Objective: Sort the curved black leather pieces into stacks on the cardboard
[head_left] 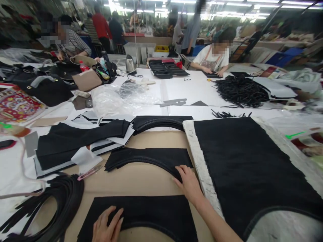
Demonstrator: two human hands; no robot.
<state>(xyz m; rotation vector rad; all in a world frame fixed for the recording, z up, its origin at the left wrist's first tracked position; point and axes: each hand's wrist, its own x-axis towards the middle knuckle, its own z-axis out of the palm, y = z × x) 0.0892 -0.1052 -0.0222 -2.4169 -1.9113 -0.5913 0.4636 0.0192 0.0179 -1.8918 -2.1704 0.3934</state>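
Near the bottom edge, my left hand (107,224) rests with parted fingers on a black curved-edge piece (148,210), which lies on the tan board (141,186). My right hand (187,181) touches the right end of a second black arched piece (151,156) farther up the board, its thumb apart from the fingers. Beyond that lies a stack of similar black arched pieces (161,122). To the right, a large black sheet (244,161) covers most of a white board (194,144).
A coil of black strips (73,198) lies at lower left, near pink-handled snips (88,172) and stacked black and grey pieces (83,134). Plastic bags (113,97), a kettle (130,65) and a heap of black strips (239,90) lie farther back. A person (213,57) works across the table.
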